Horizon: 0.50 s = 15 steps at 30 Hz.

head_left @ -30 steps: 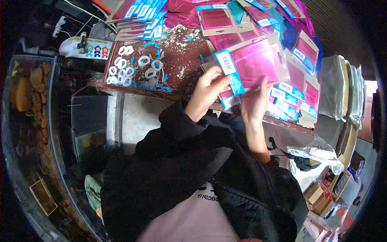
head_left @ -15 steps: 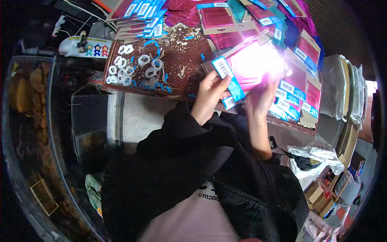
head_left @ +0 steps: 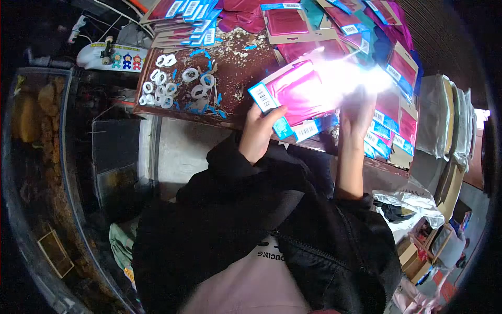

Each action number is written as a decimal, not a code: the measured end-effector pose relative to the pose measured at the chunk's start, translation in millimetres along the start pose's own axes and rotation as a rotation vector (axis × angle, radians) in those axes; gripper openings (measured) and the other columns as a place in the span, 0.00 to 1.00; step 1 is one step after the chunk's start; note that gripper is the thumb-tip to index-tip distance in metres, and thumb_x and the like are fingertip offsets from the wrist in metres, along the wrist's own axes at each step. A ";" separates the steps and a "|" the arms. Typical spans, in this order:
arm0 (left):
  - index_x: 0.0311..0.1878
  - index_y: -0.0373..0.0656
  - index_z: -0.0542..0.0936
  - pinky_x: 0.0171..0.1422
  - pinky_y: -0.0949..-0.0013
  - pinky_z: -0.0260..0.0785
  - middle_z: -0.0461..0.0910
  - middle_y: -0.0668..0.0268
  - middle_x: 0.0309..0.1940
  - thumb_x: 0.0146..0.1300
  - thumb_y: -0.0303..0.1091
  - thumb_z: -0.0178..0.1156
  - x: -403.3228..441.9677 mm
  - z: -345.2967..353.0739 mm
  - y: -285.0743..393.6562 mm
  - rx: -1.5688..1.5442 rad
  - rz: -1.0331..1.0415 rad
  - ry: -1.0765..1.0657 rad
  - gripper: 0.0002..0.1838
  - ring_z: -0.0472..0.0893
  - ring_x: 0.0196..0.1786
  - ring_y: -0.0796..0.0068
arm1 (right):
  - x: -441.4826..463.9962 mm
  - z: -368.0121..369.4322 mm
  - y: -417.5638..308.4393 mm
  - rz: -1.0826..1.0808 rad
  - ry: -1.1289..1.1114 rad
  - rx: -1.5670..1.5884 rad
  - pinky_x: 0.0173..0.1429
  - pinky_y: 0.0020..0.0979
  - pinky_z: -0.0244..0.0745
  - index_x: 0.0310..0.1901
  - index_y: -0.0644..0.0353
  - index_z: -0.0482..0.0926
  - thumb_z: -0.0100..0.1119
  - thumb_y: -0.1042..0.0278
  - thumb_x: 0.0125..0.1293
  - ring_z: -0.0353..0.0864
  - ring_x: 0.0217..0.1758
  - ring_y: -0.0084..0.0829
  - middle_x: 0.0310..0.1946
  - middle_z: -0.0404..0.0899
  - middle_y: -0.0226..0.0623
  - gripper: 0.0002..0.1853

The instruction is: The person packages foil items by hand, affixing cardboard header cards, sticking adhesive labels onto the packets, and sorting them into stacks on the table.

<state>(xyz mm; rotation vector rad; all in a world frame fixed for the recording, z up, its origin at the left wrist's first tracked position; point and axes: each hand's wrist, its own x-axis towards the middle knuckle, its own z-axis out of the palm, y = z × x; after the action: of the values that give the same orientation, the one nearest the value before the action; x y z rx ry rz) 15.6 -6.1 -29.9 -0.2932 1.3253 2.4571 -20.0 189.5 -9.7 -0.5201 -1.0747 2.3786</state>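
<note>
My left hand [head_left: 258, 132] is closed on the blue barcode end of a flat clear packet [head_left: 295, 91], its thumb on top. Folded shiny pink material shows inside this packet, which is held tilted above the table. Bright glare washes out its right end. My right hand [head_left: 357, 116] is raised beside that end, its fingers lost in the glare, so whether it touches the packet cannot be told. Just below the held packet lies another blue barcode label [head_left: 308, 129]. More pink packets [head_left: 387, 112] with blue labels overlap to the right of my right hand.
On the worn brown table [head_left: 238, 63], white tape rings [head_left: 162, 86] and blue scraps [head_left: 209, 109] lie at left. A stack of labelled packets [head_left: 196, 23] stands at the back left. Pink and teal packets cover the back right. A skateboard [head_left: 94, 56] is beyond the left edge.
My left hand has moved left with the packet, showing more of its pink front. My right hand has shifted slightly right, and the gap between the hands is wider.
</note>
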 end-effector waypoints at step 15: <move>0.50 0.37 0.70 0.45 0.76 0.69 0.76 0.61 0.41 0.57 0.20 0.54 -42.6 -65.0 22.0 -0.118 0.019 0.176 0.16 0.77 0.41 0.74 | 31.0 -36.6 18.5 0.134 -0.068 -0.088 0.54 0.34 0.74 0.54 0.64 0.58 0.49 0.71 0.66 0.74 0.54 0.43 0.53 0.69 0.52 0.18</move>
<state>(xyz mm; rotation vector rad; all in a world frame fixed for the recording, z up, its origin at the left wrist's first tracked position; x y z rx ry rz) 48.0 -80.0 -34.2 -0.5393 1.2571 2.5797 -31.2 217.8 -51.1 -0.5621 -1.2136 2.4898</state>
